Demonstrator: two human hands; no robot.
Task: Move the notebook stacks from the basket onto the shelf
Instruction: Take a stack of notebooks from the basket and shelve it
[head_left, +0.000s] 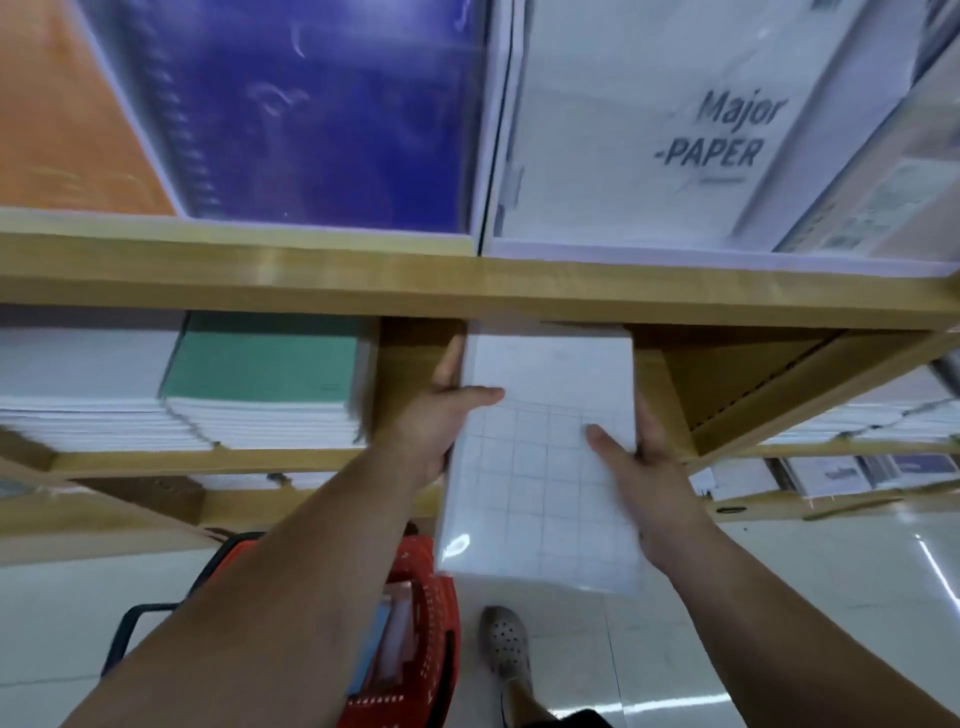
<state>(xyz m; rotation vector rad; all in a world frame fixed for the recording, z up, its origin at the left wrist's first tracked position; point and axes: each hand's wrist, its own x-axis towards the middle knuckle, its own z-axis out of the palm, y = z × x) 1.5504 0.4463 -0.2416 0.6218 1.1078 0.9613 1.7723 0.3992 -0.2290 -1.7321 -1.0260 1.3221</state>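
The notebook stack (540, 467), white and gridded, is held above the red basket (434, 597), in which more notebooks are seen. It is gripped at its sides by the left hand (441, 421) and right hand (641, 467), thumbs on top. Its far end is set inside the wooden shelf (467, 291), beside a green-covered pile (270, 364).

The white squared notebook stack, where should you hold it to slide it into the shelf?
Probably by its two long side edges, one hand from each side, as the left hand and right hand do, thumbs on top. The notebook stack is flat, wide and wrapped in shiny plastic, and its far end points under the shelf board, so side grips leave that end free.
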